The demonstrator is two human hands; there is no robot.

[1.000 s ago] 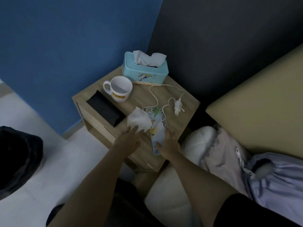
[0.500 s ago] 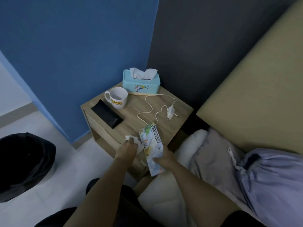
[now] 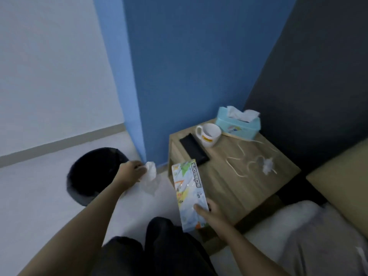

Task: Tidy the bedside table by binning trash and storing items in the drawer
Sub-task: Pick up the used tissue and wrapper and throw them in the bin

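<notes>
Blue wall corner, pale floor, wooden bedside table (image 3: 249, 188) beside a bed. Left hand (image 3: 130, 173) pinches a crumpled tissue (image 3: 151, 170) in closed fingers, held over the floor just right of the black bin (image 3: 93, 174). Right hand (image 3: 209, 211) grips the lower end of a scissors pack (image 3: 189, 192), held above the table's front-left edge. On the table: black phone (image 3: 194, 149), white mug (image 3: 209, 134), tissue box (image 3: 238, 124), charger (image 3: 266, 165) with a loose cable.
</notes>
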